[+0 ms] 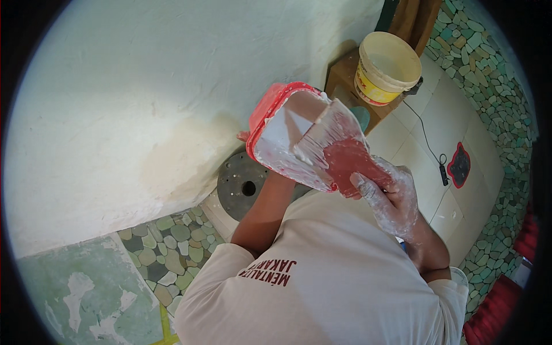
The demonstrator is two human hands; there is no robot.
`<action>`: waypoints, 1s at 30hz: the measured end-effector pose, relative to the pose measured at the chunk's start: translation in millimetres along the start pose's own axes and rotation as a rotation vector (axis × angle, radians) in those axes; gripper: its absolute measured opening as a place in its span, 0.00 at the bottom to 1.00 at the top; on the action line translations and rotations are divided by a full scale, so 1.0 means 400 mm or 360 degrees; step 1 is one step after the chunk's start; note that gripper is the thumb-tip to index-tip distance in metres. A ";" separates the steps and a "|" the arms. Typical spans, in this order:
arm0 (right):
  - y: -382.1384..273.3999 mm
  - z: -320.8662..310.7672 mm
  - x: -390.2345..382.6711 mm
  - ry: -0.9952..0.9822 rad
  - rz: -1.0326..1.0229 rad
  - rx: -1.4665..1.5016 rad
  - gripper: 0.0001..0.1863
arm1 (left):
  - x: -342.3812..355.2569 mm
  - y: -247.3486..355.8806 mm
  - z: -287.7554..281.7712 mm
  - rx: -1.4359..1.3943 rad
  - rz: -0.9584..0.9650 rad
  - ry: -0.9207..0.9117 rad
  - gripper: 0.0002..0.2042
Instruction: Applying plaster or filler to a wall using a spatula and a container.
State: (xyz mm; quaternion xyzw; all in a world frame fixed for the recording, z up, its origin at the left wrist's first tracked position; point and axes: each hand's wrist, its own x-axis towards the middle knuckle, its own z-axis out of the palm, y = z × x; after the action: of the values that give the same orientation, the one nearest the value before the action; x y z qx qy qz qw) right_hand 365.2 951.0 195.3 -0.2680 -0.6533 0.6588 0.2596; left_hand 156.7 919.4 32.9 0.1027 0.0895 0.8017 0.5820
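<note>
My left hand is mostly hidden behind a red plastic tub (270, 109), with only the wrist and forearm (269, 207) showing below it. That hand holds up the tub, whose inside is smeared with white paste. In my right hand (397, 198), coated with dried white paste, is a red putty knife (351, 161). Its wide blade carries white paste and lies over the tub's open side, near the rim. The thumb presses on the blade's base.
A plastered wall (144, 86) with a damp-looking patch rises at left. Ahead, a cream bucket (391, 60) stands on a wooden box (339, 75). A grey round disc (230, 190) sits by the wall's foot. A black cable (425, 126) and a red-edged dark piece (459, 165) lie on tiles.
</note>
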 end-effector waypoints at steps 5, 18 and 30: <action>-0.029 0.084 0.053 -0.0096 -0.0278 -0.0472 0.09 | -0.005 0.076 -0.014 0.0014 0.0011 0.0005 0.45; 0.011 0.238 0.122 -0.0096 0.0130 0.0209 0.10 | -0.007 0.200 -0.068 0.0060 0.0062 -0.0019 0.40; 0.069 0.281 0.130 0.0171 0.0512 0.0710 0.09 | -0.039 0.264 0.047 0.0591 0.0273 0.0259 0.46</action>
State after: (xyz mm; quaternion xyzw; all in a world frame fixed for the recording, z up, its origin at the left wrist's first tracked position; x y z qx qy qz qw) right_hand 250.2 905.4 167.4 -0.3390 -0.4265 0.8040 0.2384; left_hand 69.7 872.5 77.8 0.1502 0.2733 0.8237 0.4736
